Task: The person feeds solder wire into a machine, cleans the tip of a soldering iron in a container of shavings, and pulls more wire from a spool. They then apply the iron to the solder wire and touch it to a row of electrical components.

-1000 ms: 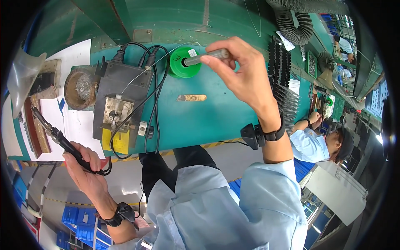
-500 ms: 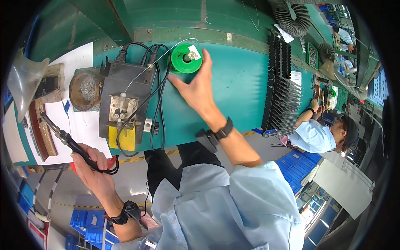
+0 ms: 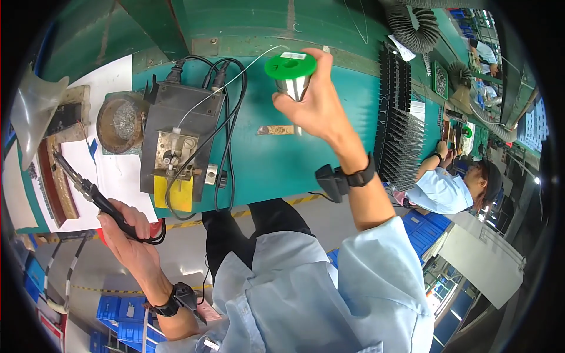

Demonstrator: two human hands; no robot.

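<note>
My right hand (image 3: 318,103) is wrapped round a spool of solder wire (image 3: 292,88) with a green flange, tilted and raised over the green mat. From the spool a thin solder wire (image 3: 235,77) runs left to the dark metal feeder box (image 3: 182,112). My left hand (image 3: 132,232) grips the black handle of a soldering iron (image 3: 106,206), its tip pointing up and left over the white paper. Below the spool a short brownish metal-looking bar (image 3: 276,130) lies on the mat, near my right hand.
Black cables (image 3: 226,141) loop over the feeder box. Left of it stands a round pot (image 3: 122,125) of metal bits, then a brown wooden strip (image 3: 62,182). To the right is a black rack (image 3: 400,129) with rows of pins. A co-worker (image 3: 447,188) sits beyond it.
My right hand has moved right with the spool, lifting and tipping it so its wound side shows. The short bar on the mat has come into view. My left hand has hardly moved.
</note>
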